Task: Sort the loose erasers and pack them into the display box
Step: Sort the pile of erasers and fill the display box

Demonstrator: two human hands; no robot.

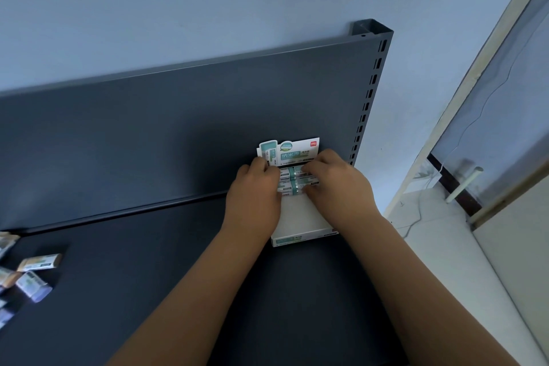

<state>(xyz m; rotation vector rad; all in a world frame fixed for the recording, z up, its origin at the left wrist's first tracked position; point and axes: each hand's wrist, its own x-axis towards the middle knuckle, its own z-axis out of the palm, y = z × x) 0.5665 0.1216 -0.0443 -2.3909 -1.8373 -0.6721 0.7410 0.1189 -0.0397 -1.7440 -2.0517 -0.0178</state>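
A white display box (300,221) with an upright green-and-white header card (292,151) sits on the dark shelf near its right end. A small stack of green-banded erasers (294,181) lies at the back of the box. My left hand (257,190) grips the stack's left end and my right hand (338,184) grips its right end, fingers curled over the erasers. The front part of the box floor is bare. Several loose erasers (34,272) lie at the far left edge of the shelf.
The dark grey shelf (133,276) has a tall back panel (178,134) and a slotted upright post (371,83) at the right. Beyond the post lie a pale wall, a window frame (487,134) and a white sill with a cable.
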